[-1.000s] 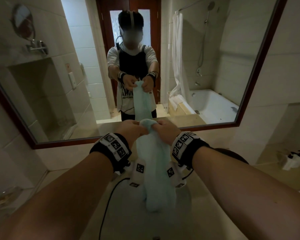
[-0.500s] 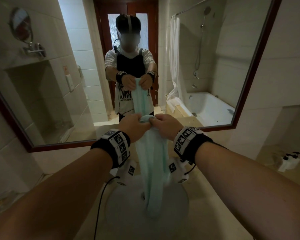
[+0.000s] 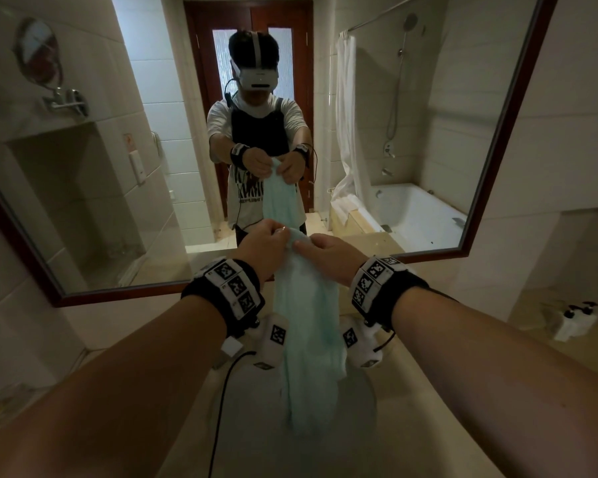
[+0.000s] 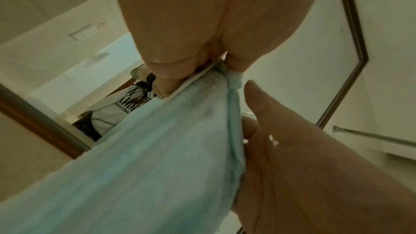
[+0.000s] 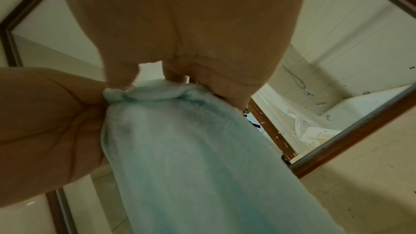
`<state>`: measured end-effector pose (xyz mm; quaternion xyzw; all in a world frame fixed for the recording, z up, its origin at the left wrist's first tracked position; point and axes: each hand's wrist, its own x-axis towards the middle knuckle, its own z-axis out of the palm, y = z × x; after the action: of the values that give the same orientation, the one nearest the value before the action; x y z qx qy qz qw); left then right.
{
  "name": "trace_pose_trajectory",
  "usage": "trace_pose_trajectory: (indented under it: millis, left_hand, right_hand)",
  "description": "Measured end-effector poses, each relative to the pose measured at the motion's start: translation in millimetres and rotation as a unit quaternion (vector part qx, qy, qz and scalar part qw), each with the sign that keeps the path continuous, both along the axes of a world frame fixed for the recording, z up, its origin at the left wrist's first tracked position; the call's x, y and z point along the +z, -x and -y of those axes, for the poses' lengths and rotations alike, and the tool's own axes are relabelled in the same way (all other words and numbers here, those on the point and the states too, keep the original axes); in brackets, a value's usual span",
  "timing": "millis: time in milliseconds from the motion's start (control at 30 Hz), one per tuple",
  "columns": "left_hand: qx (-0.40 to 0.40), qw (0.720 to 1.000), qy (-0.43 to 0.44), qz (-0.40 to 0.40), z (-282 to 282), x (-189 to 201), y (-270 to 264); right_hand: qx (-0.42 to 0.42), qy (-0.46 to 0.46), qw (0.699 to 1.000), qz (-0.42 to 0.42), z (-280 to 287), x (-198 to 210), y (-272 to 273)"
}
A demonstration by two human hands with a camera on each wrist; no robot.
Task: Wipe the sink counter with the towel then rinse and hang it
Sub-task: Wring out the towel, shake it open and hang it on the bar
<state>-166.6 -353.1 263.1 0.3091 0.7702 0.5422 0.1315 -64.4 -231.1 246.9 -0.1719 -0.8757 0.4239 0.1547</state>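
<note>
At centre frame our left hand [image 3: 266, 244] and right hand [image 3: 328, 251] each pinch the towel's [image 3: 306, 339] top edge; it hangs over the sink [image 3: 363, 401]. Such shallow pinches could slip, dropping it onto the tabletop [image 3: 428, 426].

Both forearms reach forward and converge, wrists banded, hands nearly touching at chest height. The left hand [image 3: 265, 243] is fisted, fingers [image 4: 165, 77] and thumb pinching the towel [image 3: 308, 339] at its top edge. The right hand [image 3: 328, 251] grips the same bunched edge just beside it.
</note>
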Motion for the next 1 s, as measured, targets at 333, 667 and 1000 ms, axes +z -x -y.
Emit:
trace_pose_trajectory:
  millis: [333,667,1000]
  left_hand:
    - [0.0,0.991,-0.078,0.108,-0.1,5.3,-3.4]
    - [0.003,0.989,0.132,-0.073,30.6,3.1,18.1]
    - [-0.051,0.978,0.191,-0.067,64.2,3.1,42.9]
  right_hand:
    - [0.061,-0.105,0.973,0.195,-9.5,-29.1,-11.7]
    - [-0.059,-0.137,0.975,0.168,-35.1,-44.8,-15.1]
    - [-0.114,-0.122,0.975,0.149,-43.3,-30.4,-15.2]
